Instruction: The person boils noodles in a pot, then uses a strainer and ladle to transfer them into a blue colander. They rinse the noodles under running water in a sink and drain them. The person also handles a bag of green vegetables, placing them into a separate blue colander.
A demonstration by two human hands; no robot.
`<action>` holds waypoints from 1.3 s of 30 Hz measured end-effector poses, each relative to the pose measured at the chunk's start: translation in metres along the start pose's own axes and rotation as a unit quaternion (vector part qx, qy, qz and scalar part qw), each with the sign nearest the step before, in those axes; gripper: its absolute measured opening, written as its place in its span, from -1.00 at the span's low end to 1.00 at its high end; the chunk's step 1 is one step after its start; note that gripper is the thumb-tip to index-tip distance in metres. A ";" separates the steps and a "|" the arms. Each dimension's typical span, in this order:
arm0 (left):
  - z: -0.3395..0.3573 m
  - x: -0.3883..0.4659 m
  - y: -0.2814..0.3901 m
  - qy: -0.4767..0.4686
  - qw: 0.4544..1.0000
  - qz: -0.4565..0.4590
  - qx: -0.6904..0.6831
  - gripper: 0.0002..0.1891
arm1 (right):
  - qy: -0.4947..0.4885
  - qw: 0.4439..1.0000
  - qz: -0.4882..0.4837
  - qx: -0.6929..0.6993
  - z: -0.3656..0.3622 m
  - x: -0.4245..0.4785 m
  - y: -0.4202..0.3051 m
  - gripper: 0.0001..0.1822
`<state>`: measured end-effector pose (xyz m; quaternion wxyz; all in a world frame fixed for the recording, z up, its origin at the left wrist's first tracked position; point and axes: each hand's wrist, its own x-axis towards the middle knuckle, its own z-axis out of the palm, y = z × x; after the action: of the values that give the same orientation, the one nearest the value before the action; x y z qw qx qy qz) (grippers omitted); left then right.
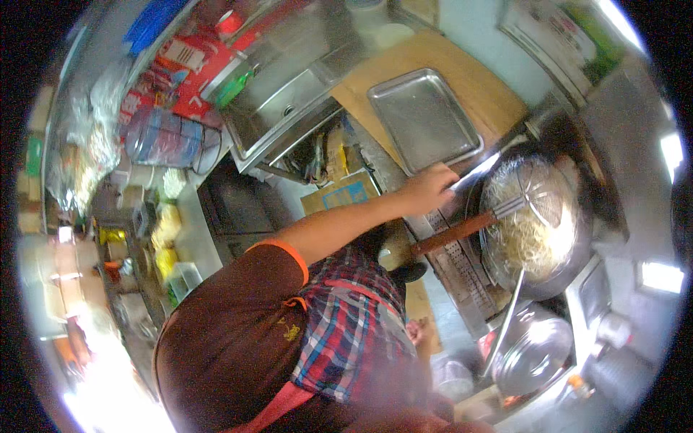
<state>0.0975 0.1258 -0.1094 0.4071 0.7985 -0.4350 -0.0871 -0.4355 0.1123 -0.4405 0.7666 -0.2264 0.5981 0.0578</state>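
Observation:
My left hand reaches out over the near corner of a shallow rectangular metal tray, beside a bright metal edge. Blur hides whether its curled fingers grip anything. Only a small part of my right hand shows, low beside the checked apron; what it holds cannot be seen. In front of me a large wok contains pale noodles. A wire strainer rests over them, its brown wooden handle pointing back towards me. A thin metal rod leans on the wok's rim.
The tray lies on a brown board. A metal sink stands to my left. Shiny metal bowls sit right of the wok. Cardboard lies below the counter. A plastic-wrapped bundle and yellow bags are farther back.

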 end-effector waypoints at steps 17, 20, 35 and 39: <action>-0.483 0.043 -0.619 0.358 0.758 -0.462 0.289 -0.24 | 0.087 0.812 -0.080 -0.571 0.198 -0.122 -0.088 -0.62; -0.520 0.053 -0.684 0.107 0.796 -0.459 0.379 -0.40 | 0.096 0.814 -0.071 -0.568 0.254 -0.147 -0.118 -0.62; -0.482 -0.056 -0.521 0.549 0.612 -0.400 -0.405 -0.71 | 0.075 0.758 -0.091 -0.642 0.385 -0.169 -0.218 -0.63; -0.473 -0.102 -0.501 0.547 0.618 -0.425 -0.372 -0.81 | 0.073 0.746 -0.084 -0.656 0.403 -0.169 -0.229 -0.64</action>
<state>0.5812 0.6204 -0.1856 0.7497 0.5743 0.3254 0.0476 -0.0414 0.1067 -0.1444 0.3846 -0.7265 0.4457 0.3546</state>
